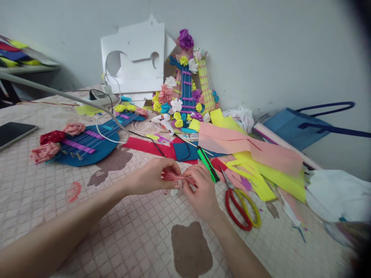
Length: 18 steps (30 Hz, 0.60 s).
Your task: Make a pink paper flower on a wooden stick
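Both my hands meet over the table's middle and pinch a small pleated strip of pink paper (176, 177). My left hand (150, 176) grips its left end with closed fingers. My right hand (201, 191) holds the right end between thumb and fingertips. A green utility knife (208, 164) lies just beyond my right hand, and red-and-yellow scissors (239, 202) rest to its right.
Pink and yellow paper sheets (255, 154) pile up at right. A blue paper guitar with paper roses (87, 141) lies at left, a flower-covered craft (185, 88) stands against the wall, with a white glue gun (165, 121), a phone (13, 131) and a blue bag (301, 123).
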Motion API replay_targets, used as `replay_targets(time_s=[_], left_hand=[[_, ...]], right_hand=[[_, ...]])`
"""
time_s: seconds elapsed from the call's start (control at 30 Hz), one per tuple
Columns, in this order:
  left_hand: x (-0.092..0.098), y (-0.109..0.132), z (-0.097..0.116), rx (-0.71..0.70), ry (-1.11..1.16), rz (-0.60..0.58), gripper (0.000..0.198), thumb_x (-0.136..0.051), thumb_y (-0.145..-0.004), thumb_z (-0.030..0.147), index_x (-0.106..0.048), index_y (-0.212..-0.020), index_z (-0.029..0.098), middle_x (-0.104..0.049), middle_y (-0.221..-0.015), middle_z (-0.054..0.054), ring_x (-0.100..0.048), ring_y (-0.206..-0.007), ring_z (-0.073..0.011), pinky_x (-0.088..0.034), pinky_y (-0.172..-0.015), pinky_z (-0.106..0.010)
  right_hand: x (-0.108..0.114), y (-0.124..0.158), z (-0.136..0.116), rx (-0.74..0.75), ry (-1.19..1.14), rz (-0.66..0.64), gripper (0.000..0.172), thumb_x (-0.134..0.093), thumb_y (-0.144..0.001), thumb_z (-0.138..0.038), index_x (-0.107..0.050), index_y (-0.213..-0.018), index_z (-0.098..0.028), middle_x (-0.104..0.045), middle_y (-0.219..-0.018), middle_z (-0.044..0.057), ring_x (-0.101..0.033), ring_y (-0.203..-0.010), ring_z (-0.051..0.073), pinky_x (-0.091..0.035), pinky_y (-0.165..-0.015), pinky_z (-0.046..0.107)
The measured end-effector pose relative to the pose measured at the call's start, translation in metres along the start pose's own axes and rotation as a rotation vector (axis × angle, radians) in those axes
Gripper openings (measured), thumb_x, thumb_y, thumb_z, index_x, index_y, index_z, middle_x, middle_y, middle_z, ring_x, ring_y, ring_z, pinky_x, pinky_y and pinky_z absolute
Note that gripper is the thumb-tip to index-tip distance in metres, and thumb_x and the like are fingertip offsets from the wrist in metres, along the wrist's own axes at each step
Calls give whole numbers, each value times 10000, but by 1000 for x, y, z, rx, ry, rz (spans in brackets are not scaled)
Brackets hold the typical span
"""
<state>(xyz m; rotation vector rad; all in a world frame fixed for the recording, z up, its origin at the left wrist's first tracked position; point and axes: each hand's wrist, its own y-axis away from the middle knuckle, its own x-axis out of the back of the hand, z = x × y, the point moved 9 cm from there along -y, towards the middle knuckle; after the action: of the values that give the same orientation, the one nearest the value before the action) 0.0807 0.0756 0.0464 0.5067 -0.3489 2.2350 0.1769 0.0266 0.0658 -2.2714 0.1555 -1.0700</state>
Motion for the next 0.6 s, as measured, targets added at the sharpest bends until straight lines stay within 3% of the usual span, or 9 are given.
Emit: replay_targets(time_s=[0.13, 0.27, 0.43, 0.6], left_hand=[[3, 3, 9, -77, -219, 9, 141, -576, -816, 188, -620, -948, 169, -652, -869, -15, -589, -766, -125, -447, -660, -214], [2, 2, 14, -134, -370, 26, 190, -492, -849, 125, -642, -956, 173, -660, -847, -13, -581, -744, -119, -429, -672, -223], [3, 0, 19, -188, -379, 90, 193, -474, -868, 134, -653, -939, 146, -665, -871, -35, -585, -781, -131, -432, -709, -234], [10, 0, 10, -62, -296, 134, 171, -514, -865, 215, -677, -880, 167, -669, -774, -6, -572, -675, -114, -421, -624, -219]], right_hand=[[-1, 0, 4, -45, -5, -14, 139, -511, -763, -65, -527, -765, -203, -582, -767, 18, -515, -827, 200, -390, -751, 357], [0, 0, 6, -75, -17, -15, 139, -516, -761, -65, -523, -750, -203, -581, -752, 12, -516, -799, 192, -382, -738, 344], [2, -1, 7, -91, -50, -4, 139, -523, -758, -69, -527, -746, -207, -576, -742, 5, -510, -775, 183, -377, -711, 323], [3, -2, 10, -148, -105, -26, 139, -518, -761, -75, -542, -730, -208, -571, -733, 4, -512, -757, 177, -381, -687, 308]])
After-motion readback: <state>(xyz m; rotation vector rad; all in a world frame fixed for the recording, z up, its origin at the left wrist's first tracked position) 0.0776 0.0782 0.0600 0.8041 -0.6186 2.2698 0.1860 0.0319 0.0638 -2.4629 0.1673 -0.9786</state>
